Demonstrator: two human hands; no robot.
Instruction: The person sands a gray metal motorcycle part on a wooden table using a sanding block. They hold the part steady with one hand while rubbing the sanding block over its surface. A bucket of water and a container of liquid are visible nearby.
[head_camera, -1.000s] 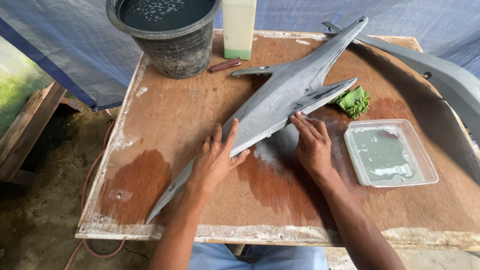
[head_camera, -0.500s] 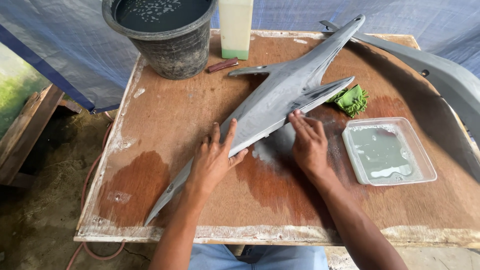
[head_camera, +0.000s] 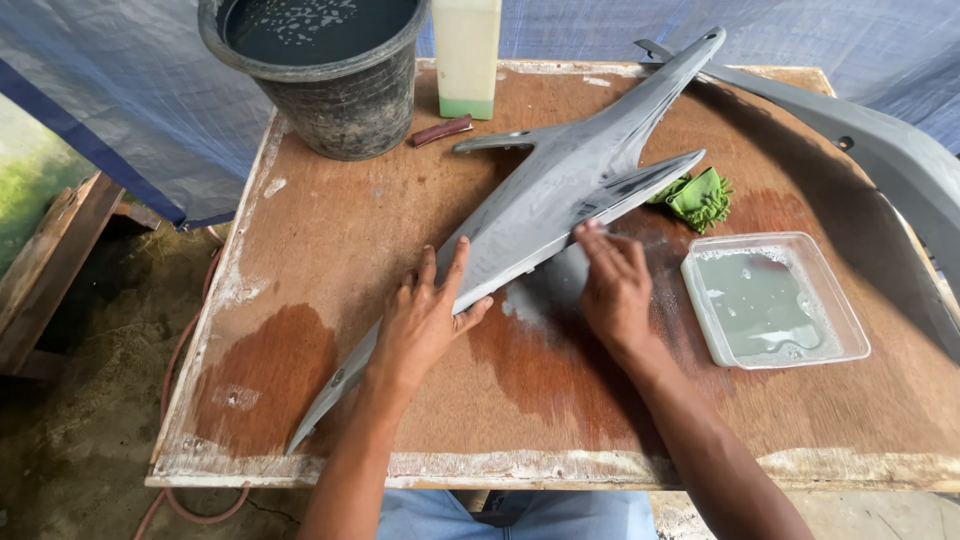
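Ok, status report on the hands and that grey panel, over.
Left hand flat on long grey pointed plastic panel. Right hand pressing its wet edge. Clear square water tray close by right, not blocking.

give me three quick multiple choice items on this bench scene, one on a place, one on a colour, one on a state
1. Where does the black bucket stand on the wooden table?
A. far left corner
B. near right corner
C. centre

2. What colour is the crumpled cloth?
A. red
B. green
C. white

3. How is the left hand placed?
A. flat on the long grey panel
B. raised clear of everything
C. inside the clear tray

Answers: 1 A, it stands at the table's far left corner. 2 B, it is bright green beside the panel. 3 A, palm and fingers press on the panel.
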